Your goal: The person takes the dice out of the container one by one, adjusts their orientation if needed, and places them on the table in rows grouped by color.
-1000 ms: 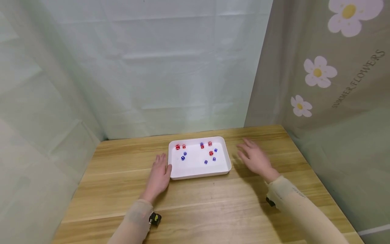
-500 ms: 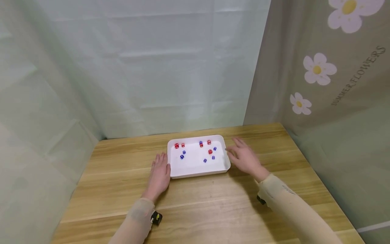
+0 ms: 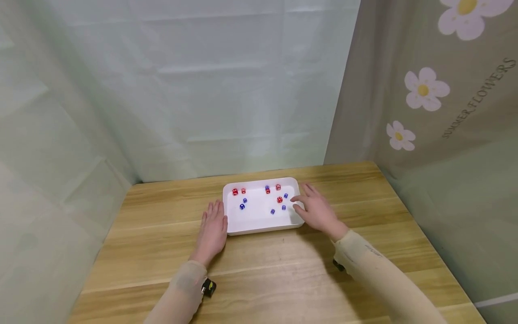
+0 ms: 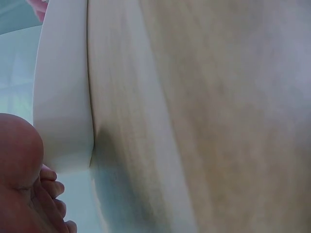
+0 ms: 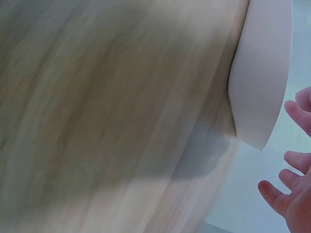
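Observation:
A shallow white tray point(image 3: 255, 222) lies on the table, holding several small red and blue dice. My left hand point(image 3: 212, 231) rests along the tray's left side, its fingers straight and thumb at the rim. Over the right rim reaches my right hand point(image 3: 317, 210), thumb and forefinger apart above the tray and nothing between them. Nearest to its fingertips are a blue die point(image 3: 285, 195), a red die point(image 3: 279, 200) and another blue die point(image 3: 283, 208). In the right wrist view the fingers point(image 5: 296, 160) are spread beside the tray's outer wall point(image 5: 262, 73).
The wooden table point(image 3: 259, 279) carries the tray near its back edge. A pale curtain point(image 3: 226, 90) hangs behind it, and a flowered curtain point(image 3: 437, 180) stands on the right. Each wrist wears a small black camera, such as the left one point(image 3: 208, 288).
My right hand has moved left from beside the tray to over its right rim. The left hand stays at the left side, and the dice lie as before.

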### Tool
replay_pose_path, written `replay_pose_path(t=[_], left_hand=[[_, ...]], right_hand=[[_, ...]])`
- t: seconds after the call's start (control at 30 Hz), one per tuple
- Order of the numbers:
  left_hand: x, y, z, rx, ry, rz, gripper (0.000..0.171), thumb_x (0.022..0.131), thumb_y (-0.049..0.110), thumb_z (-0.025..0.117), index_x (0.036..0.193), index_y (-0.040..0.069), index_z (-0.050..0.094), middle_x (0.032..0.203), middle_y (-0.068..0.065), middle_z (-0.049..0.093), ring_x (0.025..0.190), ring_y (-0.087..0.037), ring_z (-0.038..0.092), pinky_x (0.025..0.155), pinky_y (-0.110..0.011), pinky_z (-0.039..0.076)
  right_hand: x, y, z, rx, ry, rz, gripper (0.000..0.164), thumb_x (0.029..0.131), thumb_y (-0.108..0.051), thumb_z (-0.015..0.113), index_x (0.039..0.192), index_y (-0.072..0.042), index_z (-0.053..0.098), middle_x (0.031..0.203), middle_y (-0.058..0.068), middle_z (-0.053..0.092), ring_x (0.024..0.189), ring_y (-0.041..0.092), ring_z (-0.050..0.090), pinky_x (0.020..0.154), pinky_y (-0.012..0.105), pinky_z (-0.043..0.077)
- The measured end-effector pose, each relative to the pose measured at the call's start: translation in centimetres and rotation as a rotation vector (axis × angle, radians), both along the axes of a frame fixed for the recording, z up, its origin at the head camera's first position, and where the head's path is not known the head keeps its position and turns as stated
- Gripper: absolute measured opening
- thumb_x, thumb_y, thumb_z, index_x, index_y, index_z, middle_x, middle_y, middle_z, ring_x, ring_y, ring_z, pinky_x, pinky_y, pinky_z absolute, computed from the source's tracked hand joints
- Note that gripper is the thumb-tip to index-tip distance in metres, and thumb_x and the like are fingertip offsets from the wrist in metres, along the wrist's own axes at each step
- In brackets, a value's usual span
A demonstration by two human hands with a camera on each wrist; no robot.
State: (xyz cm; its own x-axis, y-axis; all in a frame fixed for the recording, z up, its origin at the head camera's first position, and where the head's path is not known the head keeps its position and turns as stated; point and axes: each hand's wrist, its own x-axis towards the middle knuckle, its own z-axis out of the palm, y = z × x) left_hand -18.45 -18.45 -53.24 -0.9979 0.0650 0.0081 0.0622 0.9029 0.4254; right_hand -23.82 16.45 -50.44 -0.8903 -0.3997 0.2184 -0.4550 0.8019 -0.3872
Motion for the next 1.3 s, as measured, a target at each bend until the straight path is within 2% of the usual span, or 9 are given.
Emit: replay_pose_path(t=[0.23, 0.43, 0.57, 0.7, 1.03, 1.3], left_hand=[[0.0, -0.1, -0.2, -0.015, -0.003, 0.008, 0.060, 0.116, 0.021, 0.038, 0.166, -0.007, 0.022, 0.175, -0.026, 0.016, 0.163, -0.043, 0.007, 0.130, -0.063, 0.009], [-0.1, -0.2, -0.4, -0.019, 0.000, 0.002, 0.061, 0.116, 0.024, 0.038, 0.167, -0.007, 0.021, 0.175, -0.027, 0.015, 0.163, -0.044, 0.007, 0.130, -0.064, 0.011], [0.0, -0.3, -0.4, 0.001, 0.004, 0.000, 0.061, 0.116, 0.024, 0.039, 0.167, -0.007, 0.021, 0.174, -0.028, 0.016, 0.162, -0.045, 0.008, 0.129, -0.065, 0.013], [0.1, -0.2, -0.5, 0.021, 0.000, 0.007, 0.061, 0.116, 0.023, 0.038, 0.167, -0.006, 0.022, 0.174, -0.028, 0.016, 0.162, -0.046, 0.009, 0.129, -0.065, 0.012], [0.0, 0.0, -0.7, -0.002, 0.007, 0.018, 0.060, 0.116, 0.024, 0.037, 0.167, -0.006, 0.022, 0.174, -0.027, 0.018, 0.162, -0.045, 0.009, 0.129, -0.066, 0.013], [-0.1, 0.2, -0.8, -0.042, 0.005, 0.012, 0.061, 0.116, 0.024, 0.037, 0.166, -0.008, 0.021, 0.175, -0.025, 0.017, 0.163, -0.042, 0.010, 0.129, -0.067, 0.013]], right_hand=[[-0.3, -1.6, 0.0, 0.045, -0.011, -0.008, 0.025, 0.105, -0.030, 0.066, 0.121, -0.016, 0.081, 0.167, 0.024, 0.039, 0.156, 0.047, 0.030, 0.126, 0.063, 0.028], [-0.5, -3.1, 0.0, 0.070, -0.045, -0.003, 0.026, 0.105, -0.031, 0.067, 0.124, -0.018, 0.081, 0.170, 0.022, 0.036, 0.159, 0.047, 0.025, 0.125, 0.068, 0.028], [-0.6, -3.9, -0.2, 0.085, -0.052, 0.008, 0.026, 0.105, -0.029, 0.067, 0.125, -0.018, 0.080, 0.169, 0.023, 0.037, 0.159, 0.046, 0.023, 0.126, 0.066, 0.026], [-0.7, -4.5, -0.4, 0.102, -0.066, 0.000, 0.026, 0.105, -0.029, 0.067, 0.125, -0.019, 0.080, 0.170, 0.022, 0.035, 0.160, 0.046, 0.021, 0.123, 0.069, 0.030], [-0.9, -5.6, -1.0, 0.147, -0.062, -0.024, 0.015, 0.098, -0.037, 0.075, 0.104, -0.024, 0.079, 0.172, 0.022, 0.032, 0.162, 0.045, 0.013, 0.124, 0.069, 0.030], [-1.1, -6.2, -1.1, 0.165, -0.070, -0.030, 0.018, 0.096, -0.041, 0.077, 0.101, -0.024, 0.079, 0.172, 0.023, 0.032, 0.162, 0.047, 0.011, 0.125, 0.070, 0.027]])
